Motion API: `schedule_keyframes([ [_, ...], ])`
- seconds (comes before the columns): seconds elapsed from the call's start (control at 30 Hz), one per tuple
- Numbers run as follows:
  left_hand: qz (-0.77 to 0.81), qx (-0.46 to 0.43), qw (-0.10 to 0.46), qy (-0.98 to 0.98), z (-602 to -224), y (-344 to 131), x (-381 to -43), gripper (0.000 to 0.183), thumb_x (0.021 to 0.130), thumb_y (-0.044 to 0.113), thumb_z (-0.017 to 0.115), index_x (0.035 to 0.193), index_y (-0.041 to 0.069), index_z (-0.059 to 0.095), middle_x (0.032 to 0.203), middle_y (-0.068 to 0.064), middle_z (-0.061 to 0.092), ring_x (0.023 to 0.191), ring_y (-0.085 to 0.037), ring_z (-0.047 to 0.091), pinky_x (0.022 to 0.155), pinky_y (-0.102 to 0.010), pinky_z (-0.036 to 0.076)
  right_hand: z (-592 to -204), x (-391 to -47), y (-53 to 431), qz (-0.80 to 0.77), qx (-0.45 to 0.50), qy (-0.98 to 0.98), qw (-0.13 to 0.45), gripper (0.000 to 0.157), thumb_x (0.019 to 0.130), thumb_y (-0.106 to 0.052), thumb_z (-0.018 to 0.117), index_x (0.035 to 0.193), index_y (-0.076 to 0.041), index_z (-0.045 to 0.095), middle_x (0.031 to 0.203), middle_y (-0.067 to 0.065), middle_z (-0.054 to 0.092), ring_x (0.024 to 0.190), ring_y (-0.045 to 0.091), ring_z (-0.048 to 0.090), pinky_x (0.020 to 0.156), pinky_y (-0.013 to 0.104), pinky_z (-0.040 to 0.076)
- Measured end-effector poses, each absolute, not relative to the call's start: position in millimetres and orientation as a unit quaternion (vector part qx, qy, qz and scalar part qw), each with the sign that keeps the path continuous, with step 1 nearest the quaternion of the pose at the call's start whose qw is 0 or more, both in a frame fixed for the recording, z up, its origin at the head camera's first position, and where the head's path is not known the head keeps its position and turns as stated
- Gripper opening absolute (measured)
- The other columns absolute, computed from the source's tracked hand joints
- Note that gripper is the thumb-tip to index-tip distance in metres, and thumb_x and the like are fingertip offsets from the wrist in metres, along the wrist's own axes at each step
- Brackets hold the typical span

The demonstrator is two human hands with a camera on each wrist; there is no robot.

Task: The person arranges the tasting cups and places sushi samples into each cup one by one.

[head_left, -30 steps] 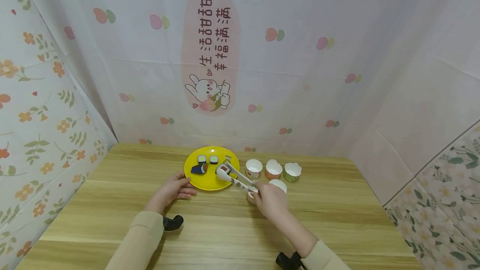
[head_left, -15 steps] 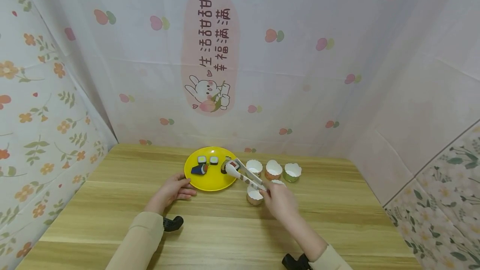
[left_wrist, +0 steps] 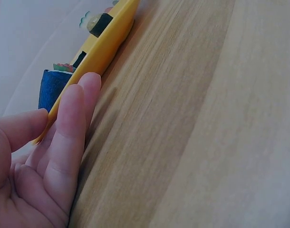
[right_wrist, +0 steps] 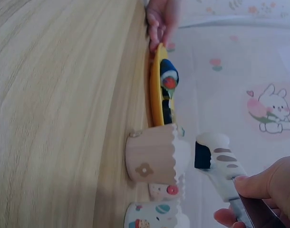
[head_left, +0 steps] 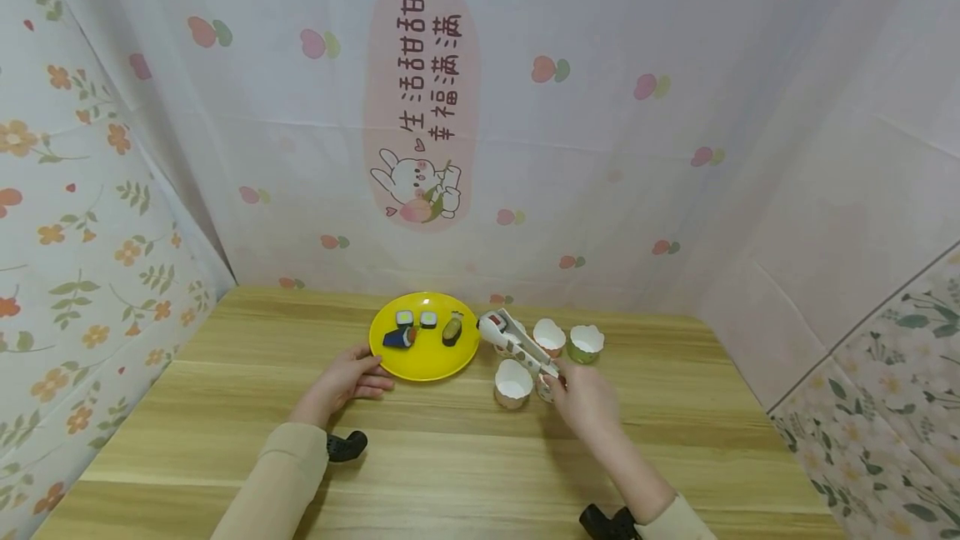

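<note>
My left hand (head_left: 347, 382) pinches the near-left rim of the yellow plate (head_left: 427, 367), thumb on top and fingers beneath, as the left wrist view shows. On the plate lie two small toy sushi rolls (head_left: 428, 320), a dark blue hand roll (head_left: 398, 337) and a greenish-brown sushi piece (head_left: 452, 330). My right hand (head_left: 587, 402) grips white tongs with brown spots (right_wrist: 224, 159). Between the tips of the tongs is a sushi roll (right_wrist: 202, 156) with a dark wrap and a reddish centre, held above the paper cups, right of the plate.
Several scalloped paper cups stand right of the plate: a tan one (head_left: 513, 384) in front, an orange one (head_left: 550, 338) and a green one (head_left: 586, 344) behind. The tongs and right hand partly cover others. A printed curtain (head_left: 600, 148) hangs behind the wooden table (head_left: 420, 473).
The right hand has moved right with the tongs, carrying the reddish-centred sushi roll off the plate to over the cups. The left hand and plate have stayed put.
</note>
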State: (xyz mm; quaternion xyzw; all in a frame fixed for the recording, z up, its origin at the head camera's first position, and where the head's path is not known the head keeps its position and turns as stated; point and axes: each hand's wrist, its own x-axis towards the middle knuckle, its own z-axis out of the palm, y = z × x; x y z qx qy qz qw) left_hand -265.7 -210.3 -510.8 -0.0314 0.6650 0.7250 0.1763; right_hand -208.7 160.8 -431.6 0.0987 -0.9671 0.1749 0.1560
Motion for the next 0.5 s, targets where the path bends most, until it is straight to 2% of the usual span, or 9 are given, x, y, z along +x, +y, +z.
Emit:
schedule_keyframes([
  [0.2, 0.726, -0.03, 0.176, 0.664, -510.1, -209.9, -266.1, 0.049, 0.104, 0.014, 0.04, 0.143, -0.01, 0.021, 0.091, -0.013, 0.067, 0.076, -0.022, 0.07, 0.066, -0.031, 0.058, -430.3, -209.6, 168.3, 0.169, 0.087, -0.97, 0.152, 0.015, 0.086, -0.019, 0.072, 0.095, -0.008, 0.07, 0.06, -0.005, 0.053, 0.048, 0.011, 0.042, 0.038, 0.028, 0.032],
  [0.5, 0.727, -0.023, 0.176, 0.663, -510.7, -211.0, -265.3, 0.049, 0.105, 0.013, 0.039, 0.143, -0.011, 0.021, 0.091, -0.013, 0.067, 0.076, -0.022, 0.07, 0.066, -0.031, 0.058, -431.1, -208.3, 174.7, 0.167, 0.074, -0.973, 0.139, 0.023, 0.086, -0.019, 0.073, 0.105, -0.005, 0.071, 0.065, -0.002, 0.058, 0.049, 0.011, 0.044, 0.04, 0.027, 0.034],
])
